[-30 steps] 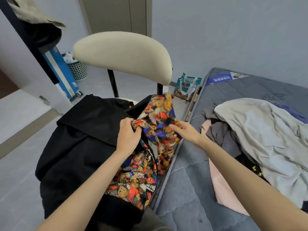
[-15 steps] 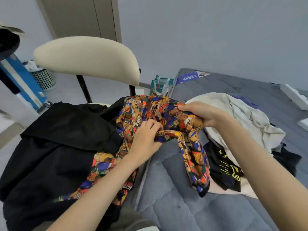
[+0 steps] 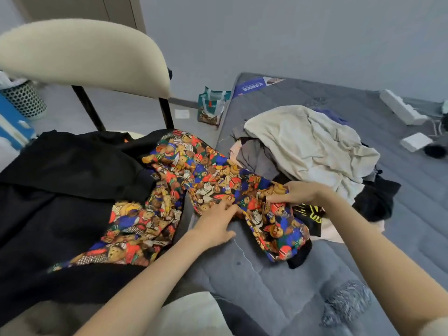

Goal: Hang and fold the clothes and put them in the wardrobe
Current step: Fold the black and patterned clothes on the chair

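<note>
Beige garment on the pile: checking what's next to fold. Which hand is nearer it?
Right. The right hand grips the bear-print garment just in front of the beige garment; the left hand touches that print farther left.

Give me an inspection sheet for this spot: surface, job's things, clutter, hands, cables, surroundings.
Surface: grey mattress, quilted, partly bare in front.
Job's things: bear-print garment spread from the chair onto the mattress; black garment on the chair seat; heap of clothes on the mattress, a beige one on top.
Clutter: white blocks at the mattress's far end; shopping bag on the floor.
Hands: right hand grips the bear-print garment; left hand touches its edge, grip unclear.
Cables: nothing seen.
Surroundings: chair with cream backrest, mesh bin, grey wall.
</note>
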The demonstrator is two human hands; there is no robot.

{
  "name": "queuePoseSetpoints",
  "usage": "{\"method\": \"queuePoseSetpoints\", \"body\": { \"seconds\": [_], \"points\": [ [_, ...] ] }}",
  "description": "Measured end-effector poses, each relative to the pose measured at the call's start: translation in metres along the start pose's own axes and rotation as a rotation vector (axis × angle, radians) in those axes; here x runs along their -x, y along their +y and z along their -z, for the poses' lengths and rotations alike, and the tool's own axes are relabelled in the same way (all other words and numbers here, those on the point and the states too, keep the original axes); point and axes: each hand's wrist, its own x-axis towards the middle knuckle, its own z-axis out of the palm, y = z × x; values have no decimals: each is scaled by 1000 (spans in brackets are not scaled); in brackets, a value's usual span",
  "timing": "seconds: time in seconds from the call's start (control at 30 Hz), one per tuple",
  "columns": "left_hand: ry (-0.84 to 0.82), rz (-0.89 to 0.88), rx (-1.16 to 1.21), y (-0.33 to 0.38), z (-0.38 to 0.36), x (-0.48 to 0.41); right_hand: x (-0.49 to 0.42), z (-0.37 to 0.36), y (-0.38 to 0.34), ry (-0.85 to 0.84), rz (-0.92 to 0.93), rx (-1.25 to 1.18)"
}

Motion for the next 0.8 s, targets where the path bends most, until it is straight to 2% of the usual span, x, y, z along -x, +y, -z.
{"method": "queuePoseSetpoints", "body": {
  "seconds": [0.07, 0.2, 0.3, 0.4, 0.47, 0.5, 0.57, 0.63, 0.7, 0.8],
  "points": [
    [39, -47, -90, 9, -7, -2, 6, -2, 10, -29, 84, -56],
    [203, -136, -121, 27, -16, -7, 12, -9, 10, 221, 238, -205],
    [216, -56, -145, 44, -23, -11, 13, -5, 5, 390, 293, -305],
    [180, 58, -116, 56, -28, -16, 11, -3, 2, 341, 221, -386],
    [171, 95, -30, 56, -27, -15, 8, -6, 1, 298, 162, -348],
    [184, 107, 19, 54, -25, -14, 7, -8, 0, 328, 168, -309],
    [220, 123, 113, 47, -16, -10, 5, -11, -5, 437, 243, -270],
    [232, 161, 339, 41, -1, -7, 6, -13, -18, 460, 305, -369],
    [222, 200, 590, 31, 16, -5, 6, -12, -40, 384, 308, -512],
    [236, 315, 814, 0, 48, 3, -1, -11, -81, 268, 303, -644]
  ]
}}
